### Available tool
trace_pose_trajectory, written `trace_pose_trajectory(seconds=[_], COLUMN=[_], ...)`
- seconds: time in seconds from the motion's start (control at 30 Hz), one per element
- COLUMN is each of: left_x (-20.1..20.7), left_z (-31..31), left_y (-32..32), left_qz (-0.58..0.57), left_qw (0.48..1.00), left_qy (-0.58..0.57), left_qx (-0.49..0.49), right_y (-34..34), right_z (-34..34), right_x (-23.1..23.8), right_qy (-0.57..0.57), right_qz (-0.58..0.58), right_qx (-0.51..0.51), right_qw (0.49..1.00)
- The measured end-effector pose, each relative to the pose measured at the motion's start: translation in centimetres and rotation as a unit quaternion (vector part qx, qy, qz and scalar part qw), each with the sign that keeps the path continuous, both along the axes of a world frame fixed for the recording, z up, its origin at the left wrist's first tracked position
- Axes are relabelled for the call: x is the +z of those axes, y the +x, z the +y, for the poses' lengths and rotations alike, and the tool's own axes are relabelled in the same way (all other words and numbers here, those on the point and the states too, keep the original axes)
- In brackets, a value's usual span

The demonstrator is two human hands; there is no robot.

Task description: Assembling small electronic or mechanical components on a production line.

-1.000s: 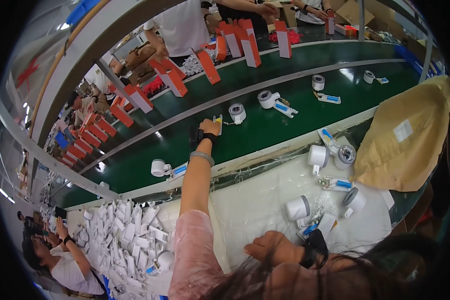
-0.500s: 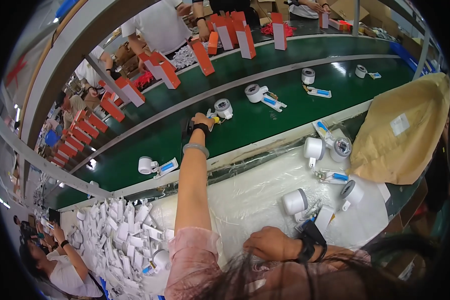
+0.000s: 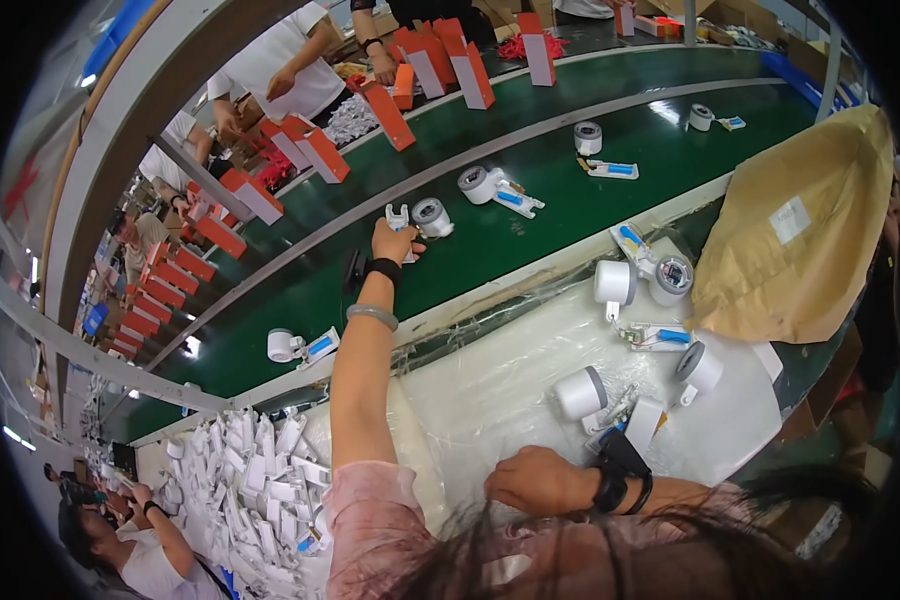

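My left hand [image 3: 395, 241] reaches out over the green conveyor belt [image 3: 530, 235], its fingers closed on a small white plastic handle part [image 3: 398, 216]. Right beside those fingers sits a round white device head with a grey rim [image 3: 432, 217]; whether a wire joins the two I cannot tell. Nearer me, my right hand [image 3: 540, 483] rests curled on the plastic-covered table [image 3: 470, 420], and what its fingers hold, if anything, is hidden. Just beyond it lie a white device head [image 3: 580, 393] and an opened handle [image 3: 644, 422].
More heads with opened blue-celled handles [image 3: 515, 199] lie along the belt. A heap of white plastic parts [image 3: 255, 480] covers the table's left. A brown paper-like sheet [image 3: 795, 240] stands at right. Orange-and-white boxes [image 3: 465, 65] line the far side, where people work. A metal frame [image 3: 100, 150] arches at left.
My left hand has turned on the belt, and the white handle part now points up past its fingers. My right hand stays on the table. The whole view has shifted slightly.
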State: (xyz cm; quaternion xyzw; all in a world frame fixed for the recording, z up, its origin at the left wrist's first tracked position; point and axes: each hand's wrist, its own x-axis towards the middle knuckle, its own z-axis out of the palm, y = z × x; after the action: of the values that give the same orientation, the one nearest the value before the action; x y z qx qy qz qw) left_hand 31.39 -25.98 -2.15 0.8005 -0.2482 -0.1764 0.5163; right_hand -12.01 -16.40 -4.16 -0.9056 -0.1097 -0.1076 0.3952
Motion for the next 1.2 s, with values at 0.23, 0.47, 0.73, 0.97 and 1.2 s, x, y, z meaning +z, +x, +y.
trace_pose_trajectory(seconds=[0.23,0.47,0.73,0.97,1.2], left_x=[6.9,10.2,9.3,5.3,4.0], left_z=[6.4,15.8,22.7,25.5,26.5], left_y=[-9.7,-21.3,-28.4,-29.3,-29.0], left_qz=[0.1,0.197,0.315,0.088,0.169], left_qw=[0.987,0.931,0.865,0.971,0.942], left_qy=[-0.073,-0.075,-0.068,-0.048,-0.094], left_qx=[-0.104,-0.299,-0.385,-0.215,-0.275], right_y=[0.1,0.4,-0.1,-0.5,-0.9], right_z=[-0.6,-1.2,-2.3,-3.0,-3.1], right_x=[2.9,2.9,2.7,5.7,5.3], right_qy=[0.177,0.105,0.116,0.443,0.411], right_qz=[-0.012,-0.15,-0.052,0.151,0.212], right_qx=[-0.137,-0.265,-0.1,0.01,0.093], right_qw=[0.975,0.947,0.987,0.884,0.881])
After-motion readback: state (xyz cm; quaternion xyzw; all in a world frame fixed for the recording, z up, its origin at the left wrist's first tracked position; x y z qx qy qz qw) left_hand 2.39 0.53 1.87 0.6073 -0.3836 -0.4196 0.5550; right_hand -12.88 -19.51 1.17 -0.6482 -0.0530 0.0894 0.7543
